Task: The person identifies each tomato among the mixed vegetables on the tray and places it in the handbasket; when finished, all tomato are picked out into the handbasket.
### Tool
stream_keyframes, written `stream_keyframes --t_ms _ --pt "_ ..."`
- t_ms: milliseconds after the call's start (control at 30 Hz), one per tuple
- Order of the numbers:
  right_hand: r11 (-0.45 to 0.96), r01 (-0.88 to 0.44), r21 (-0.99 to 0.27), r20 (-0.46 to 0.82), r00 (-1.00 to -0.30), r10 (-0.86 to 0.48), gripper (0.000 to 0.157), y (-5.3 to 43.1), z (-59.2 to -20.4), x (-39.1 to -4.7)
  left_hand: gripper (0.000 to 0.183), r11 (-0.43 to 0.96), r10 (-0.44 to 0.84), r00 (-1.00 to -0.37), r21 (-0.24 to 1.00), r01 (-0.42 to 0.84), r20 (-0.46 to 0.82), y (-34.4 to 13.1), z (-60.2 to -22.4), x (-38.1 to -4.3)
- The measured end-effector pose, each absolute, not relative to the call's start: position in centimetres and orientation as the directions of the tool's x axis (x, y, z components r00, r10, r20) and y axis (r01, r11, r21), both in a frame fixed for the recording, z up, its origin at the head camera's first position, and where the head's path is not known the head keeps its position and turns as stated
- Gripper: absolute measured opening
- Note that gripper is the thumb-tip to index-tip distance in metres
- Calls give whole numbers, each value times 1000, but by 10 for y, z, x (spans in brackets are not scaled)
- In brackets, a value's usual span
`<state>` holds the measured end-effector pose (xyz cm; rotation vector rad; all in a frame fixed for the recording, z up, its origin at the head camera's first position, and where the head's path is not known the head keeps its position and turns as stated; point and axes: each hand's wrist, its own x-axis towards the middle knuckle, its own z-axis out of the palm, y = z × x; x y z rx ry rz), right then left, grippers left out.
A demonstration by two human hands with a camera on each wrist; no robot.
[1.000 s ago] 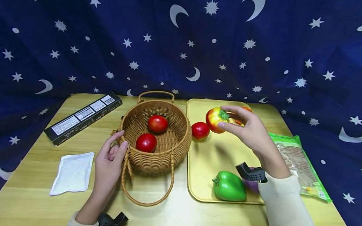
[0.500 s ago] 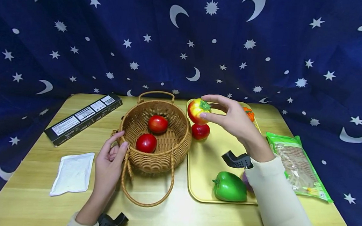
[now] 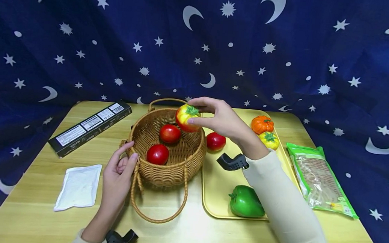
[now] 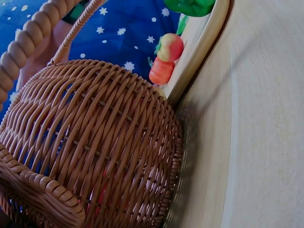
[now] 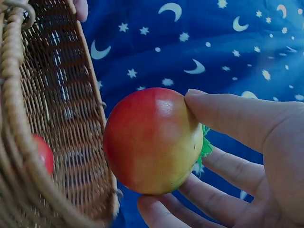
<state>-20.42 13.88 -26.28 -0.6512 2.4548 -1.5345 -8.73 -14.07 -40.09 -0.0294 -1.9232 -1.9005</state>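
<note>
In the head view, my right hand [image 3: 226, 120] pinches a red-and-yellow round fruit [image 3: 188, 118] with a green leafy top, thumb on the near side and fingers beyond. The fruit is in the air over the right part of the wicker basket [image 3: 167, 174]. My left hand [image 3: 119, 180] holds the basket's left rim with thumb and index finger. Two red fruits lie inside: one in the middle [image 3: 170, 133], one nearer the front [image 3: 157, 154]. The right wrist view shows the held fruit [image 5: 152, 142] beside the basket's rim [image 5: 99, 118].
A yellow tray [image 3: 217, 198] at the right bears a red fruit [image 3: 215, 142], an orange pumpkin [image 3: 262, 124], a yellow fruit [image 3: 269, 140] and a green bell pepper [image 3: 247, 201]. Farther right lies a green-edged packet [image 3: 320, 179]. A black box [image 3: 90, 127] and white pouch [image 3: 78, 186] lie left.
My right hand has carried the red-and-yellow fruit leftward from above the tray to over the basket. The pumpkin and yellow fruit have come into view. My left hand stays at the rim.
</note>
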Motion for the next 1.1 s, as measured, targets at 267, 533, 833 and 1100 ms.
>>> stream_keyframes --t_ms 267,533,833,1100 --pt "405 -277 -871 35 -858 -512 49 105 -267 -221 37 81 -288 -907 952 296 306 -142 -402 -86" --pt "427 -281 -859 0 -835 -550 49 82 -280 -237 37 83 -285 -907 950 300 311 -141 -402 -87" --pt "453 -287 -844 -27 -821 -571 50 58 -293 -247 37 84 -292 -912 958 276 288 -141 -402 -87" --pt "450 -313 -837 -42 -782 -622 49 49 -297 -250 37 86 -294 -913 960 268 281 -141 -401 -87"
